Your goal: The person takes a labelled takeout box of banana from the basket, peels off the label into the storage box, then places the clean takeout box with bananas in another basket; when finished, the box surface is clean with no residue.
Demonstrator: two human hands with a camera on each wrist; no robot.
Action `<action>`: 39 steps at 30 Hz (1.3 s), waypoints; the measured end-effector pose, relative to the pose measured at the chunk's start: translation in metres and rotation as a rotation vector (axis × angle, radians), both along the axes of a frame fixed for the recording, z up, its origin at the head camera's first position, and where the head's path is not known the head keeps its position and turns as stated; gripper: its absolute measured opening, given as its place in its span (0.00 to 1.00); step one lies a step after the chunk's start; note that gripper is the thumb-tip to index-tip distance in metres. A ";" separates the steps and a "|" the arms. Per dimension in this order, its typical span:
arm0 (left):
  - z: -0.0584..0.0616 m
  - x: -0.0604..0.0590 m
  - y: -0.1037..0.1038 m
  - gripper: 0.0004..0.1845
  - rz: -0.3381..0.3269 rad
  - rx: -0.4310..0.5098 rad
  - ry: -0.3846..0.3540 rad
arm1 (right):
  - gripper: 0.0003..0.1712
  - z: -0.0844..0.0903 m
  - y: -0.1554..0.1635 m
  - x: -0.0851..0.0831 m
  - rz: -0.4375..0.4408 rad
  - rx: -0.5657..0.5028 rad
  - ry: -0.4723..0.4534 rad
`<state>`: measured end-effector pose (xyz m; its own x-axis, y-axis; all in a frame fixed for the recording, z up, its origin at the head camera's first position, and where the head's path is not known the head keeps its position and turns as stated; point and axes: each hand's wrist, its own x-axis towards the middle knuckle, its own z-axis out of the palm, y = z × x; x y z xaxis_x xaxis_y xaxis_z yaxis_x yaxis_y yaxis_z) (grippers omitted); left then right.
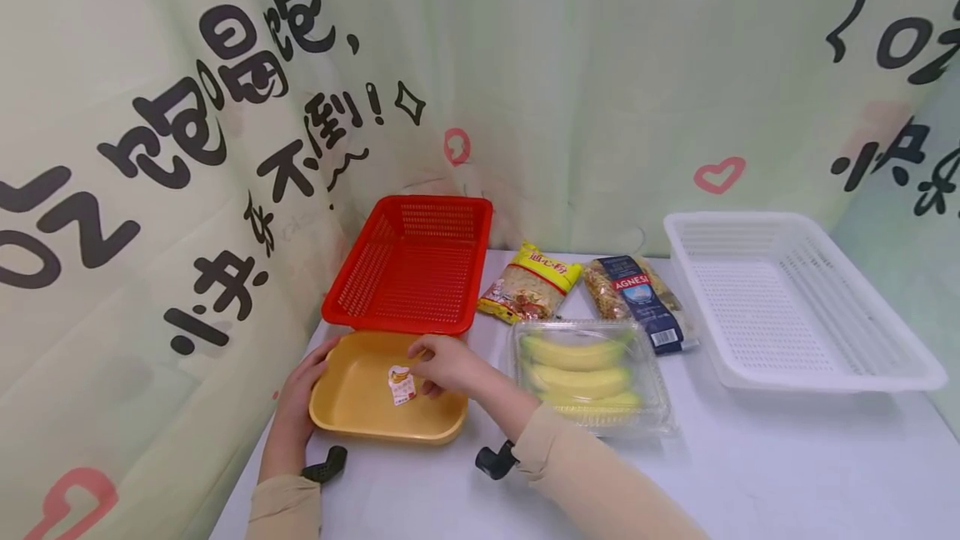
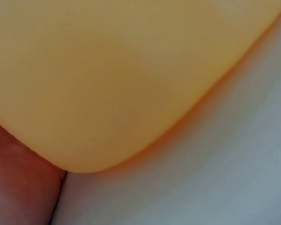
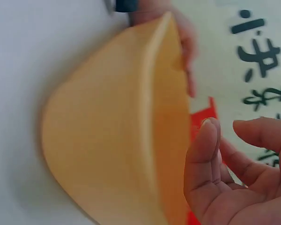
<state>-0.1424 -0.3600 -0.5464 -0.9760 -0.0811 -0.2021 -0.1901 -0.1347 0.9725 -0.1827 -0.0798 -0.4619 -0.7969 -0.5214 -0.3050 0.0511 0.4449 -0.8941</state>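
Two beige sleeves are seen nearest in the head view, each with a dark wrist-worn camera. The left hand (image 1: 296,407) is laid against the left rim of a yellow tray (image 1: 360,411), its fingers curled round the edge. The right hand (image 1: 450,365) is held over the tray's inside, just above a small white label (image 1: 402,384) that lies on the tray floor; whether the label is touched cannot be told. The tray stands on the white worktop (image 1: 750,473), close to its front left corner and just in front of a red basket (image 1: 412,265). To the right, a clear box of bananas (image 1: 585,373) is set beside the tray, with two pasta packets (image 1: 577,286) behind it and a white basket (image 1: 795,298) farther right.

From the left wrist view, only the tray's rounded yellow corner (image 2: 122,93) is shown against the worktop (image 2: 215,178), with a blurred part of the hand at the lower left.

From the right wrist view, the tray (image 3: 112,140) is seen edge-on, and the right hand's fingers (image 3: 203,154) are seen relaxed and slightly bent, nothing gripped. The left hand (image 3: 187,42) is seen at the tray's far rim.
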 end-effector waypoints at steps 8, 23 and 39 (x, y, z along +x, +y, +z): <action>0.001 0.004 0.000 0.25 0.024 0.020 -0.035 | 0.15 0.036 0.072 0.001 -0.012 -0.077 0.083; 0.002 0.004 -0.001 0.25 0.034 0.006 -0.053 | 0.18 0.025 0.238 0.023 -0.338 0.007 0.330; 0.000 0.004 0.001 0.25 0.024 0.023 -0.041 | 0.23 -0.039 0.321 0.029 -0.559 0.040 0.326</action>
<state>-0.1388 -0.3591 -0.5461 -0.9646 -0.0995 -0.2441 -0.2263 -0.1625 0.9604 -0.1534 0.2416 -0.5012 -0.9999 0.0058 -0.0118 0.0131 0.4629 -0.8863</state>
